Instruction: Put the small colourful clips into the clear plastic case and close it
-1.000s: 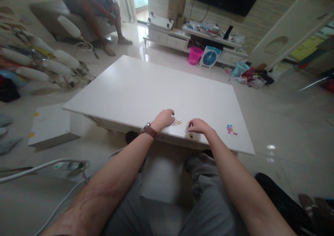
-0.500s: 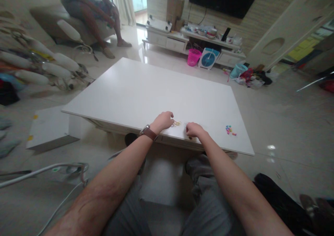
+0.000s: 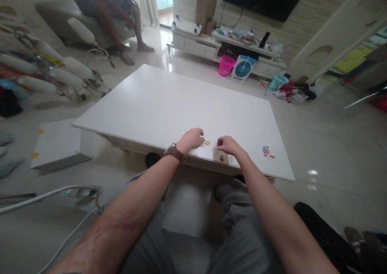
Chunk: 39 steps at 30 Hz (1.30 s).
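Observation:
Both my hands rest at the near edge of a white table [image 3: 169, 104]. My left hand [image 3: 191, 139], with a brown watch on the wrist, has its fingers curled beside a small heap of yellow bands [image 3: 207, 142]. My right hand [image 3: 228, 144] is pinched shut above a small clear bag [image 3: 223, 157] lying at the table edge; what the fingertips hold is too small to make out. A second small heap of coloured pieces [image 3: 267, 151] lies to the right of that hand.
A person sits on a sofa [image 3: 104, 7] at the back left. A TV stand [image 3: 223, 44], a pink basket [image 3: 226, 65] and a blue fan [image 3: 243, 67] stand behind the table. White bottles [image 3: 54, 70] lie at the left, and a cable [image 3: 45, 193] runs across the floor.
My right hand has lifted slightly and drawn back from the yellow bands, uncovering the clear bag. The left hand stays beside the heap. The view has shifted a little.

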{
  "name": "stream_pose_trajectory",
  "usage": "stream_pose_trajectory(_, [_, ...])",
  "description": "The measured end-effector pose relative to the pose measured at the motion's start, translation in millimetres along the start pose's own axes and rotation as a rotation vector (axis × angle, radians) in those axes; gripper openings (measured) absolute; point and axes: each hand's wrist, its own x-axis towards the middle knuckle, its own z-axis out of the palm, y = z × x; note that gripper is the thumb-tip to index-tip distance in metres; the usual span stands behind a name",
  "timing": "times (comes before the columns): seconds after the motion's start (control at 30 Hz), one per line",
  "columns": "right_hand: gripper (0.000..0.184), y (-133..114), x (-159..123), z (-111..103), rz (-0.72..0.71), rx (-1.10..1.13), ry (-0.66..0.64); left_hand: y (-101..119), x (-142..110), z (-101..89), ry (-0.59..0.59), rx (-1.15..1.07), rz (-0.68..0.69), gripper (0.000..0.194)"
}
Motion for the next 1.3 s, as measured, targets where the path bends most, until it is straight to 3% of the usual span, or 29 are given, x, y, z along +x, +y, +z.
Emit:
stream_pose_trajectory(0.2, [0.016,-28,10,17,0.064,0.036,0.120,0,-1,0.7,-0.006,-0.004,-0.003,0.035])
stream_pose_trajectory(0.37, [0.017,-35,22,26,0.110,0.083,0.176,-4,0,1.1,-0.003,-0.006,-0.015,0.035])
stream_pose_trajectory(0.67, [0.033,3,16,10,0.258,0.101,0.315,-3,0,1.0,-0.006,-0.002,0.005,0.035])
stream_pose_trajectory(0.83, [0.024,21,9,9,0.193,0.066,0.244,0,-2,-0.7,-0.020,0.005,0.008,0.036])
stream_pose_trajectory(1.0, [0.022,19,10,16,0.063,0.017,0.185,0,-2,0.1,-0.029,0.011,0.007,0.036])
stream_pose_trajectory(1.3, [0.024,18,12,25,0.022,-0.040,0.116,0,-3,0.8,-0.039,0.039,0.009,0.034])
